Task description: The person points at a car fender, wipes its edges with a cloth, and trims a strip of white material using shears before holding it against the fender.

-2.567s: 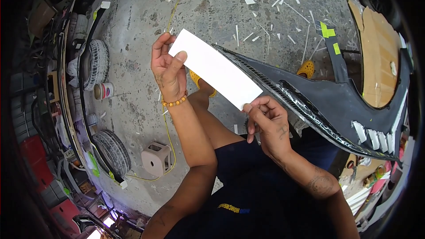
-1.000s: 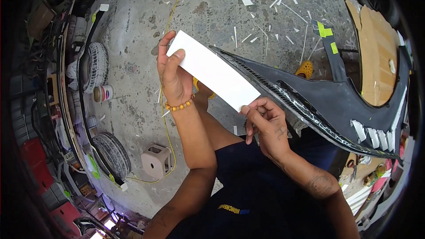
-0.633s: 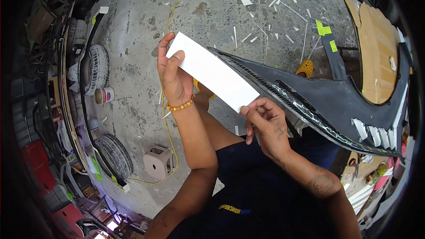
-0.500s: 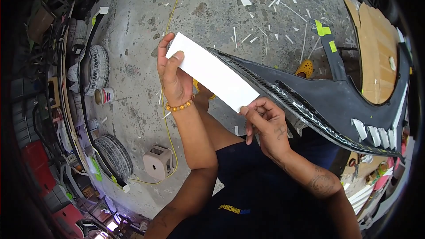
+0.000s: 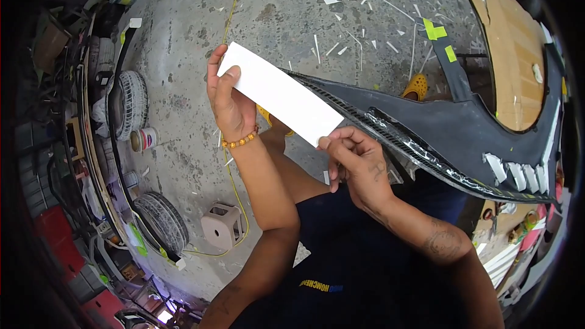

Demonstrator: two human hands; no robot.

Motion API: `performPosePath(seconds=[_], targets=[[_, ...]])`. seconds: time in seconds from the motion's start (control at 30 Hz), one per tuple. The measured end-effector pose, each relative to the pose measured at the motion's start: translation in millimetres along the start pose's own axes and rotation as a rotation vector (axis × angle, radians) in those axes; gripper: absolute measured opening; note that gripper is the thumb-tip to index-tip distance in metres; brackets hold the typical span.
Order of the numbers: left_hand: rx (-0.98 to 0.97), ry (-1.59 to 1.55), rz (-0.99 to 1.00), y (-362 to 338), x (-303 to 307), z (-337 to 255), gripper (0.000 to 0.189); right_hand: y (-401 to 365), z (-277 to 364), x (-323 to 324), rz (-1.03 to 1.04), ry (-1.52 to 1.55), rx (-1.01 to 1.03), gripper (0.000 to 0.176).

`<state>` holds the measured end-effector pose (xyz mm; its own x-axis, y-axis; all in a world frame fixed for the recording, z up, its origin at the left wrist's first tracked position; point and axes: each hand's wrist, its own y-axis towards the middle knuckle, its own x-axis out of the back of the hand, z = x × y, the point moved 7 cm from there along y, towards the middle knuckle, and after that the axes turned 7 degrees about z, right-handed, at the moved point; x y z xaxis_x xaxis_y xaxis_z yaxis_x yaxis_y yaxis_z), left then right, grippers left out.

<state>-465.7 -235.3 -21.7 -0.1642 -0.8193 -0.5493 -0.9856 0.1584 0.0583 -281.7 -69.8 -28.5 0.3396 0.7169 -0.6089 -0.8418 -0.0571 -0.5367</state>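
Observation:
Between my two hands stretches a white rectangular strip (image 5: 277, 92), smooth and slightly bowed, perhaps paper or film. My left hand (image 5: 233, 99) grips its upper left end, thumb on the face and fingers behind. At the lower right end, my right hand (image 5: 359, 159) pinches a corner between thumb and forefinger. Just beyond and to the right lies a dark grey car body panel (image 5: 426, 125), shaped like a fender, with a glossy carbon-patterned edge. Several white pieces (image 5: 518, 175) cover slots at its right end.
Scraps of white strip litter the concrete floor (image 5: 183, 55). On the left are tyres (image 5: 159, 222), a paint can (image 5: 144, 139), a stool (image 5: 223, 225) and a long dark trim piece (image 5: 113, 109). A yellow cord (image 5: 230, 18) crosses the floor. Cardboard (image 5: 515, 55) fills the panel's arch.
Both hands have shifted slightly left with the white strip still held between them. The strip now bows a little more. The view has turned slightly.

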Motion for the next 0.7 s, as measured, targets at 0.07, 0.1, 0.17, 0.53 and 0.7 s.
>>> performPosePath(seconds=[0.07,0.1,0.17,0.53,0.7], targets=[[-0.020,0.025,-0.026,0.5,3.9,1.5,0.054,0.6,-1.2,0.2,-0.001,0.002,-0.002,0.012],[-0.032,0.037,-0.039,0.7,5.7,1.7,0.055,0.9,-2.0,0.9,0.000,0.001,-0.001,0.012],[-0.033,0.038,-0.041,0.5,6.4,2.2,0.055,1.4,-2.1,1.6,-0.006,0.008,0.001,0.012],[-0.027,0.032,-0.038,-1.3,6.3,3.1,0.055,1.7,-2.9,3.3,-0.016,0.004,0.021,0.011],[-0.032,0.028,-0.040,-2.4,6.4,2.5,0.055,0.4,-1.8,1.8,-0.022,-0.004,0.022,0.010]])
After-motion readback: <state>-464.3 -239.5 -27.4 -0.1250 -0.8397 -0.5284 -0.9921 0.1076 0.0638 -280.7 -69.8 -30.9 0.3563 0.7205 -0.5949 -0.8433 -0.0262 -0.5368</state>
